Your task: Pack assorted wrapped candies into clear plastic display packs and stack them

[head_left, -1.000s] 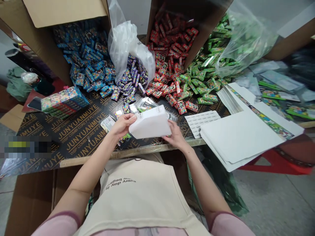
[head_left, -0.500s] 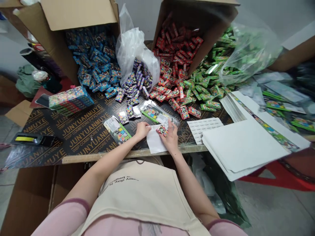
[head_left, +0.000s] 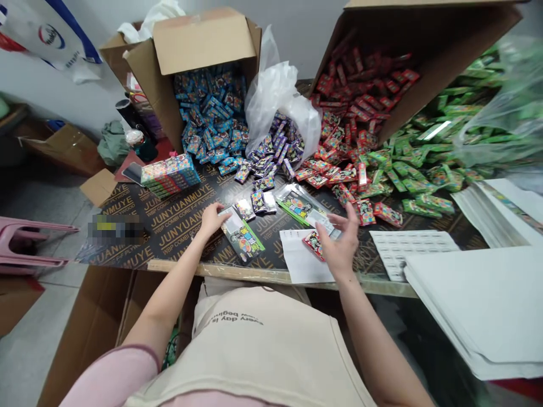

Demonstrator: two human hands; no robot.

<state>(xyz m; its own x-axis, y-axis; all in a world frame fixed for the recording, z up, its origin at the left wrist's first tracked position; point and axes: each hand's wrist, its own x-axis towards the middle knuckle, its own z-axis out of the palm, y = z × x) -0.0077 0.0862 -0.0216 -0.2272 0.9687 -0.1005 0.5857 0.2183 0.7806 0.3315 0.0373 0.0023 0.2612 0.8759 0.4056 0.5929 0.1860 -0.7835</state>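
One stack of boxed goods (head_left: 169,175) sits at approx 9-10 o'clock (dial = whole view), on the dark printed board (head_left: 163,217). L hand (head_left: 210,221), nr 9, has fingers on the upper L end of a green-edged card (head_left: 242,237); can't say if it's a firm pinch or just contact. Blue pkts (head_left: 214,121) spill from a carton (head_left: 203,48) at 11. Card itself is at 8, long axis approx 11 to 5. Just R of it, three small pkts (head_left: 258,201) nr dial centre; purple pkts (head_left: 280,138) at 12 w/ a cloudy bag (head_left: 278,85) round them. White paper (head_left: 299,264) at 5, w/ red pkt (head_left: 311,243) on top, at 4. R hand (head_left: 344,249), also 4, is beside/over that pkt, fingers spread, not clenched; can't say if thumb touches it. Red pile (head_left: 356,113) at 1-2, label sheet (head_left: 403,249) 3-4, green pile (head_left: 424,175) 2-3, white sheets (head_left: 475,299) stacked at 4.
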